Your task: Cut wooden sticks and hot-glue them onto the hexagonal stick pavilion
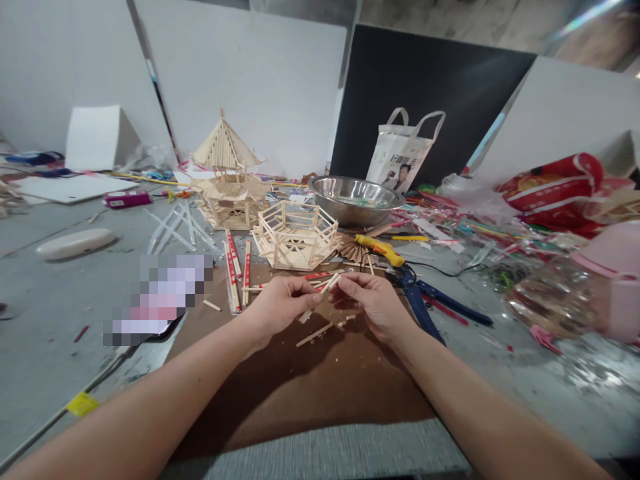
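Note:
My left hand [280, 305] and my right hand [373, 305] meet over a brown board [300, 393]. Between their fingertips are short pale wooden sticks [331, 283], pinched from both sides; how many is hard to make out. A loose stick [315, 335] and small wood bits lie on the board below. Just beyond the hands stands a hexagonal stick frame [296, 237] with railings. Behind it to the left rises a stick pavilion [227, 170] with a pointed roof. Red-wrapped chopsticks [233, 275] lie left of the frame.
A yellow-handled glue gun [380, 250] and blue-handled pliers [425, 303] lie right of my right hand. Further back are a metal bowl [356, 200] and a white bag [403, 157]. A phone [163, 297] lies left, a pink-lidded bottle [565, 293] right.

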### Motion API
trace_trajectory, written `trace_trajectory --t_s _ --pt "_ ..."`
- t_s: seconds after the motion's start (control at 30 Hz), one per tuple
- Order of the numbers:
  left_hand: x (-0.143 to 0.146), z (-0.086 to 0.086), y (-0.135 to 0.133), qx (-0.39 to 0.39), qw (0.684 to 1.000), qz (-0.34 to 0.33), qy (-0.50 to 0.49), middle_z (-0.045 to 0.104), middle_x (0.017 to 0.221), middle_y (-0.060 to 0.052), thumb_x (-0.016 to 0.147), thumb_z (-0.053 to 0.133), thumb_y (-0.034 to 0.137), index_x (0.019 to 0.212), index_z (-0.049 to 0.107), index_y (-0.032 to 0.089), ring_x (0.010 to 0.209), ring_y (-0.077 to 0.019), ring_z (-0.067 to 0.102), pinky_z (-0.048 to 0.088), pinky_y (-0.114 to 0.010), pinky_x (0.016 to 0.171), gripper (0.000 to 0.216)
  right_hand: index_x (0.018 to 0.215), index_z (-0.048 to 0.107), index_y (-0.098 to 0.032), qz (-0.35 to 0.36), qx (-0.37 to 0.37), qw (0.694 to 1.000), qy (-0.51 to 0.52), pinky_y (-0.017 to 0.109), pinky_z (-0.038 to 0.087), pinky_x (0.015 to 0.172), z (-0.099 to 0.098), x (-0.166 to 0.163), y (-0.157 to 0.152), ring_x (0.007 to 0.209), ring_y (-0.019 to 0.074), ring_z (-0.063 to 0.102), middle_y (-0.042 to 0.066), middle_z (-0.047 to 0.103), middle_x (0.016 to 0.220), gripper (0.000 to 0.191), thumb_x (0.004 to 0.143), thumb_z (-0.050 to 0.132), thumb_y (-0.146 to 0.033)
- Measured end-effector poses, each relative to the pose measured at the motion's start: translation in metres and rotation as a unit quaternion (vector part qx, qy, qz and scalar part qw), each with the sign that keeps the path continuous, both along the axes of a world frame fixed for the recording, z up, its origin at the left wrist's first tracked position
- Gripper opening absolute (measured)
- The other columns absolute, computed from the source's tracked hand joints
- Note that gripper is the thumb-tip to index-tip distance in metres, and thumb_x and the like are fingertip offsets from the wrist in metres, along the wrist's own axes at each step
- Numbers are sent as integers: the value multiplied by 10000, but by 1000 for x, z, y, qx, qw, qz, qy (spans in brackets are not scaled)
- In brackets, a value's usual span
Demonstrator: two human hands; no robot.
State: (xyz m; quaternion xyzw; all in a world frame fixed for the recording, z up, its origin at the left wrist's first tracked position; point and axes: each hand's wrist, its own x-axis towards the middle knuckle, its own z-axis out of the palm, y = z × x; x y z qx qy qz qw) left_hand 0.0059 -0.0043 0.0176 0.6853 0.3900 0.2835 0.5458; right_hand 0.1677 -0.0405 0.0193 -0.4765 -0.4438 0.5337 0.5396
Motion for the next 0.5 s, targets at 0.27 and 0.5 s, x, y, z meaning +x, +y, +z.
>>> trace_trajectory --t_s 0.27,0.5 --pt "1 0 -2 49 998 -20 33 511 561 33 664 491 326 734 591 147 474 -64 408 310 -187 462 217 676 621 -143 -23 -6 1000 -16 238 437 540 2 -4 -2 494 82 535 -7 607 577 172 574 649 -279" --pt "0 0 -2 60 997 -36 23 493 526 39 684 470 301 753 609 155 464 -62 389 309 -187 474 214 700 618 -136 -4 -12 1000 -12 239 431 547 2 -6 -2 500 82 531 8 610 593 189 591 626 -291"
